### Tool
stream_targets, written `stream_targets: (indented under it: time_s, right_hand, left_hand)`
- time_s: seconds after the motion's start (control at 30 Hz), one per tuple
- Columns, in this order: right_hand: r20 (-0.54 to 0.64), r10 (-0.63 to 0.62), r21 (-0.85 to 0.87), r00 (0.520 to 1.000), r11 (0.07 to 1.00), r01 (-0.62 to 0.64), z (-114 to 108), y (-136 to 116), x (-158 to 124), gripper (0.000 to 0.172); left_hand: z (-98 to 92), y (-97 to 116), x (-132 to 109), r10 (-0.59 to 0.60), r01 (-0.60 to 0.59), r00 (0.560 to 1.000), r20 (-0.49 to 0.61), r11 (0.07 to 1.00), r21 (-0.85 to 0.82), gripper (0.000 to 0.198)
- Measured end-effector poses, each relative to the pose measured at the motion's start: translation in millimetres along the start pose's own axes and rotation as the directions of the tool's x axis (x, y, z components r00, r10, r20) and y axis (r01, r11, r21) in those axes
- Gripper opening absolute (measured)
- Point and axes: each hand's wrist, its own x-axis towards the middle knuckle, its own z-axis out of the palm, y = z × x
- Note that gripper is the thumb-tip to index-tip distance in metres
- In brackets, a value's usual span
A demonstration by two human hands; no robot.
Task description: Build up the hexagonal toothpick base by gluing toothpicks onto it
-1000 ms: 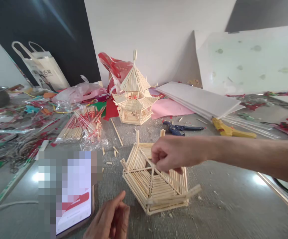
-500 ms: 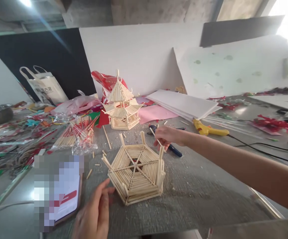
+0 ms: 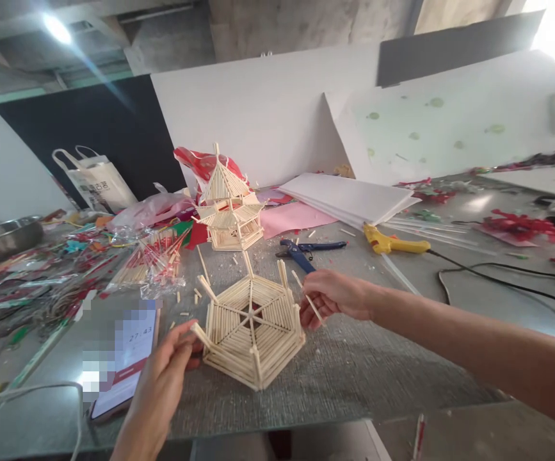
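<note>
The hexagonal base (image 3: 253, 339) sits flat on the table (image 3: 363, 378), between the two hands. The left hand (image 3: 166, 362) is at its left corner, thumb by the near-left post (image 3: 203, 334); whether it pinches the post, I cannot tell. The right hand (image 3: 329, 296) pinches a thin stick (image 3: 308, 298) just beside the right edge. To steady the base well, press low on the rim — the slim posts look easy to snap loose. Best keep the stick angled clear of the right-hand posts, and the wrist off the cutters (image 3: 325, 246) behind.
</note>
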Motion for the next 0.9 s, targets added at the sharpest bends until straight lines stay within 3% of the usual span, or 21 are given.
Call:
stream_targets:
  time_s: [0.33, 0.6, 0.7, 0.8, 0.83, 0.9]
  right_hand:
    - [-0.037, -0.083, 0.407, 0.996, 0.909, 0.091, 42, 37, -45, 0.006]
    - [0.01, -0.101, 0.462, 0.995, 0.883, 0.085, 63, 60, -58, 0.017]
    - [0.046, -0.127, 0.306, 0.991, 0.946, 0.107, 52, 61, -73, 0.019]
    - [-0.017, -0.251, -0.036, 0.968, 0.967, 0.25, 28, 44, -96, 0.019]
    - [-0.075, -0.329, -0.21, 0.941, 0.928, 0.308, 17, 34, -103, 0.017]
    - [-0.16, -0.543, -0.597, 0.824, 0.718, 0.357, -5, 8, -110, 0.014]
  left_hand:
    - [12.9, 26, 47, -0.096, 0.102, 0.993, 0.063, 0.99, -0.102, 0.027]
    - [28.7, 34, 75, -0.112, 0.123, 0.99, 0.091, 0.984, -0.127, 0.02]
    - [28.8, 31, 75, -0.08, 0.082, 0.997, 0.024, 0.991, -0.105, 0.02]
    - [24.3, 32, 69, -0.016, 0.011, 0.998, -0.055, 0.996, -0.083, 0.023]
    - [22.5, 34, 66, 0.006, -0.011, 0.998, -0.069, 0.997, -0.075, 0.024]
    - [18.5, 37, 57, 0.054, -0.058, 0.995, -0.083, 0.997, -0.042, 0.029]
